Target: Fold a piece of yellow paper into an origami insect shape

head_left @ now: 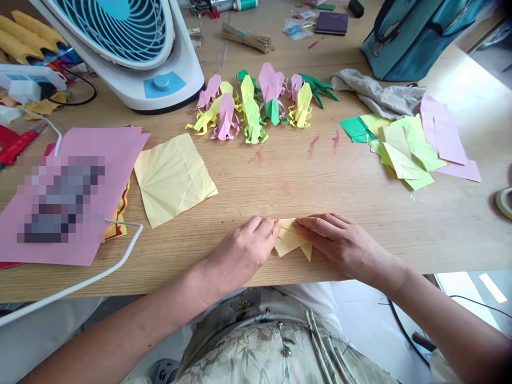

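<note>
A small folded piece of pale yellow paper [288,241] lies at the front edge of the wooden table, between both hands. My left hand [250,248] grips its left end with the fingers pressed together. The right end is under my right hand [338,240], its fingers closed over the paper and partly hiding it. Pointed flaps of the paper stick out toward me. To the left rests a creased, unfolded yellow sheet [176,178]. Farther back stands a group of folded paper figures [252,112] in pink, yellow and green.
A white-and-blue fan [160,82] stands back left. Pink sheets [108,160] lie at left beside a white cable [124,256]. Paper scraps [412,152] and a grey cloth [376,93] are at right, with a teal bag [416,42] behind. A tape roll [504,202] sits far right.
</note>
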The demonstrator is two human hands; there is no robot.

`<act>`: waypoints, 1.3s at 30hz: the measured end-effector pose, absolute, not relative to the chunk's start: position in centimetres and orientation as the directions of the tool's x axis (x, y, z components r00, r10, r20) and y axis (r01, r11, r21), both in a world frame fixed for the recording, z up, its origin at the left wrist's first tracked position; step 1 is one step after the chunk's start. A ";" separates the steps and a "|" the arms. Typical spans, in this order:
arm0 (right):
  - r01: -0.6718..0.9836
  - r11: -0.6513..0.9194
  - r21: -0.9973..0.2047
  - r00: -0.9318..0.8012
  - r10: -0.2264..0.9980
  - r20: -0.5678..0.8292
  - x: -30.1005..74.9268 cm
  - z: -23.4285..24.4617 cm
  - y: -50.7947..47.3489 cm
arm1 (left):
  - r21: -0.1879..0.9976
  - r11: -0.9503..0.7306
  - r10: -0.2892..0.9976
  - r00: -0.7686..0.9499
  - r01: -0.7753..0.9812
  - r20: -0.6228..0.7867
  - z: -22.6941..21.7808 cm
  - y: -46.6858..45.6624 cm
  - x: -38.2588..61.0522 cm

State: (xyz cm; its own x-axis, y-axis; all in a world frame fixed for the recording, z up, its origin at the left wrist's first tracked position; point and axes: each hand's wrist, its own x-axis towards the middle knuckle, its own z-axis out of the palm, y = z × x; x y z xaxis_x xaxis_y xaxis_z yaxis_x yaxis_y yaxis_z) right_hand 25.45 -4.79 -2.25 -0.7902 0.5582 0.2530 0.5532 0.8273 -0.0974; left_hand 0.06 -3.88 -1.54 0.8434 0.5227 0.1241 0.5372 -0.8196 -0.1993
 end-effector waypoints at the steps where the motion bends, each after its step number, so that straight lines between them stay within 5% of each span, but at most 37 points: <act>1: 0.557 0.825 -0.091 -0.788 0.560 0.255 25.5 -2.2 -4.9 | -0.195 -0.818 0.526 0.841 0.541 0.126 -1.5 -3.9 0.1; 8: 0.604 0.794 -0.073 -0.760 0.601 0.247 25.4 -1.9 -5.3 | -0.056 -0.858 0.492 0.849 0.510 0.195 -1.8 -3.3 0.4; 16: 0.647 0.757 -0.091 -0.731 0.649 0.211 25.3 -2.0 -6.0 | -0.084 -0.802 0.578 0.804 0.591 0.138 -1.6 -3.8 1.7; 21: 0.661 0.724 -0.198 -0.684 0.690 0.237 25.9 -2.5 -6.5 | -0.089 -0.779 0.620 0.784 0.620 0.039 -1.4 -4.4 2.5; 27: 0.778 0.546 -0.311 -0.434 0.825 0.363 24.3 -2.5 -6.7 | -0.111 -0.782 0.612 0.790 0.613 0.048 -1.4 -4.4 2.8; 35: 0.862 0.496 -0.106 -0.444 0.839 0.315 22.0 -3.2 -7.2 | -0.154 -0.758 0.615 0.773 0.634 0.157 -2.5 -4.8 3.1; 39: 0.831 0.546 -0.105 -0.504 0.820 0.271 22.2 -3.3 -7.5 | -0.150 -0.722 0.662 0.738 0.675 0.131 -2.3 -5.6 3.5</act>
